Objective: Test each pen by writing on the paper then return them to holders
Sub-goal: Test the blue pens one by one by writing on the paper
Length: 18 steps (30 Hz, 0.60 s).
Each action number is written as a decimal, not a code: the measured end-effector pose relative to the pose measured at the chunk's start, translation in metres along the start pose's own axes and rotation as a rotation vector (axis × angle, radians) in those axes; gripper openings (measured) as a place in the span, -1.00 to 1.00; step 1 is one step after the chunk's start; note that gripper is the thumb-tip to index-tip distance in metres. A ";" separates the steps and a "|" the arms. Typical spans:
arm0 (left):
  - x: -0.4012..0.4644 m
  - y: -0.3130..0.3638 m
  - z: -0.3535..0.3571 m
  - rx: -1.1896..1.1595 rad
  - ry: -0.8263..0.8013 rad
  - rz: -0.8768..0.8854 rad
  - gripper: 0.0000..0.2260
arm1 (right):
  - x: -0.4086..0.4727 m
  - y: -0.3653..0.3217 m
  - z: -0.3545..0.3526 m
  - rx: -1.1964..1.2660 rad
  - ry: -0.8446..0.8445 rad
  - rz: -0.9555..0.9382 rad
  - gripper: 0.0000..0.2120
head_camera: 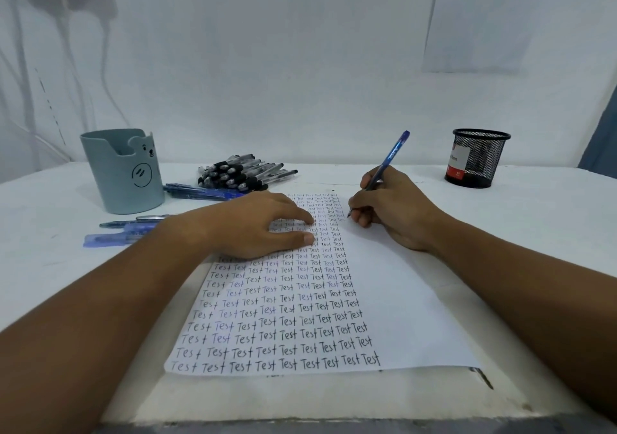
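A white paper [400,303] lies in front of me, its left part filled with rows of the word "Test". My right hand [394,206] grips a blue pen [389,160] with its tip down on the paper beside the upper rows. My left hand [260,225] rests flat on the paper's upper left, fingers straight. A grey-green bear holder [123,173] stands at the back left. A black mesh holder [477,158] stands at the back right.
A pile of black-grip pens [243,173] lies behind the paper, with blue pens [203,193] beside it. More blue pens [123,231] lie left of my left wrist. A white wall rises behind the white table [534,220].
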State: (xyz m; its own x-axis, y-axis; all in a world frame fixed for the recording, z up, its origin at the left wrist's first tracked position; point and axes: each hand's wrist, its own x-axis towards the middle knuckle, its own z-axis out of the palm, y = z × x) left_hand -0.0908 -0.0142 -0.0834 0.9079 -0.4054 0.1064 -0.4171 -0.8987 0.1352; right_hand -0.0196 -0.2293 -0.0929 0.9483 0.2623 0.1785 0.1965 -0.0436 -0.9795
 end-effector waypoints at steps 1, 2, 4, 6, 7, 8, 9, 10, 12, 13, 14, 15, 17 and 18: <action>0.000 0.000 0.000 0.001 -0.001 0.002 -0.46 | 0.000 0.000 0.000 -0.006 -0.002 -0.006 -0.70; 0.001 0.000 0.000 0.001 -0.001 0.004 -0.45 | 0.000 0.001 0.000 -0.021 -0.007 -0.011 -0.71; 0.001 0.000 0.000 0.006 0.001 0.008 -0.45 | 0.000 0.001 0.001 -0.062 -0.012 -0.017 -0.73; 0.002 0.001 0.000 0.010 0.003 0.008 -0.44 | 0.001 0.002 0.001 -0.099 -0.010 -0.023 -0.74; 0.002 0.000 0.000 0.005 0.004 0.006 -0.44 | 0.001 0.002 0.002 -0.114 -0.010 -0.026 -0.75; 0.001 0.000 0.000 0.001 0.006 0.003 -0.44 | 0.001 0.002 0.002 -0.125 -0.010 -0.029 -0.75; 0.001 0.000 0.000 0.001 0.008 0.002 -0.44 | 0.001 0.002 0.002 -0.133 -0.011 -0.029 -0.75; 0.001 0.000 0.001 0.003 0.009 0.001 -0.44 | 0.001 0.002 0.003 -0.138 -0.015 -0.027 -0.75; 0.001 0.000 0.002 0.004 0.007 -0.003 -0.45 | 0.001 0.002 0.003 -0.135 -0.023 -0.016 -0.74; 0.001 0.000 0.002 0.001 0.005 -0.003 -0.45 | 0.000 0.001 0.002 -0.123 -0.023 -0.008 -0.73; 0.001 0.000 0.002 0.003 0.006 -0.001 -0.45 | 0.000 0.000 0.002 -0.103 -0.020 -0.001 -0.72; 0.000 0.000 0.001 0.006 0.015 0.002 -0.46 | 0.000 0.000 0.001 -0.080 -0.016 0.006 -0.72; 0.000 -0.002 0.000 -0.002 0.081 -0.009 -0.48 | 0.000 0.000 0.001 -0.069 -0.013 0.003 -0.72; -0.001 -0.004 -0.001 -0.016 0.152 -0.024 -0.52 | 0.000 0.001 0.002 -0.092 -0.015 -0.007 -0.73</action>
State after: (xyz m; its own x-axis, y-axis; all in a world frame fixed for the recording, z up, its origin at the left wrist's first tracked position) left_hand -0.0899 -0.0105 -0.0827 0.9015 -0.3527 0.2508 -0.3971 -0.9045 0.1555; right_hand -0.0194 -0.2275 -0.0937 0.9432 0.2773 0.1831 0.2257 -0.1303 -0.9654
